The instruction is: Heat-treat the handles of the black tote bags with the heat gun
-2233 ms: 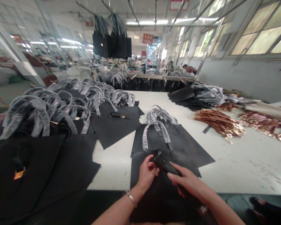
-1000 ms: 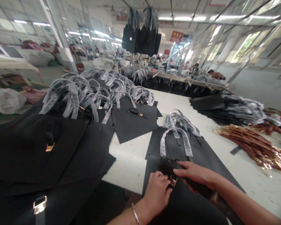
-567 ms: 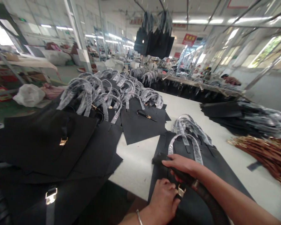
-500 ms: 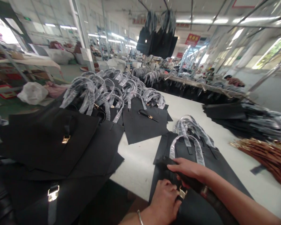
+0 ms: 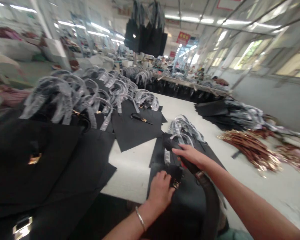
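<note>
My right hand (image 5: 190, 156) is wrapped round a black hand tool (image 5: 170, 144) with a thick dark hose (image 5: 211, 196) trailing from its rear. The tool's front end points left, above a stack of black bag panels. Below it my left hand (image 5: 160, 188) is closed on the upper part of a black bag panel (image 5: 187, 200), beside its gold clasp (image 5: 175, 184). A plastic-wrapped handle (image 5: 167, 156) shows between the hands, partly hidden by the tool. More wrapped handles (image 5: 185, 126) lie just beyond.
Black panels with gold clasps (image 5: 35, 158) are heaped at left, near wrapped handles (image 5: 57, 96). Brown straps (image 5: 250, 146) and dark pieces (image 5: 230, 113) lie on the white table (image 5: 130, 166) and at right. Black bags (image 5: 145, 36) hang overhead further back.
The view has swung right, so everything sits further left. The panel's upper part under my left hand now stands raised, covering the lower part of the wrapped handle. Both hands keep their grip.
</note>
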A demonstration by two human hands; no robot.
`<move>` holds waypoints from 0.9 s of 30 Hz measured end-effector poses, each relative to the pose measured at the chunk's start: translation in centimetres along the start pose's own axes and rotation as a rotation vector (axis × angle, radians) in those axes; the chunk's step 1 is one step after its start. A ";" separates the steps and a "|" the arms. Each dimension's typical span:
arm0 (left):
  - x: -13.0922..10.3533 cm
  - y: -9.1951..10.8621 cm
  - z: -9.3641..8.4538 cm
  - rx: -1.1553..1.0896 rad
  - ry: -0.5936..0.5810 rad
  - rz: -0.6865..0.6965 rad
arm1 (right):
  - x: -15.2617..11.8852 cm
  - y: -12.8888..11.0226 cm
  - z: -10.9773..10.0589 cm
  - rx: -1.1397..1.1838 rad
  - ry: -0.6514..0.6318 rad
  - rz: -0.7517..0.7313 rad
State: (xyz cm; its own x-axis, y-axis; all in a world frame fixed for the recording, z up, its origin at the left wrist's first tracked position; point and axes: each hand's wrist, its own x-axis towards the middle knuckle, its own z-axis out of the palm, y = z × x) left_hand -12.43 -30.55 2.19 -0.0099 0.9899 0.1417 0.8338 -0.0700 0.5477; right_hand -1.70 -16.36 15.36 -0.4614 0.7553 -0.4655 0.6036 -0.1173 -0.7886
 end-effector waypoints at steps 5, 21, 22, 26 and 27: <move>5.0 -0.9 -1.1 0.261 0.013 -0.074 | -8.6 2.8 -6.5 0.104 0.280 0.033; 9.8 -6.9 -3.8 -0.105 -0.195 -0.189 | -27.6 21.9 -1.1 0.507 0.602 0.303; 9.8 -7.2 -3.8 -0.155 -0.191 -0.200 | -27.6 22.1 -0.5 0.522 0.595 0.301; 9.7 -7.6 -4.0 -0.214 -0.200 -0.205 | -26.2 21.5 0.7 0.529 0.546 0.298; 9.7 -7.6 -4.0 -0.206 -0.202 -0.203 | -25.8 21.2 0.7 0.526 0.518 0.294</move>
State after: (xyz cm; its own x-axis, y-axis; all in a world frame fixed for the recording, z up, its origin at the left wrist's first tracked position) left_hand -21.09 -20.96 2.72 -0.0371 0.9892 -0.1420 0.6971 0.1274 0.7055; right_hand 22.57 -38.78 10.33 0.1082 0.8345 -0.5402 0.2079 -0.5504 -0.8086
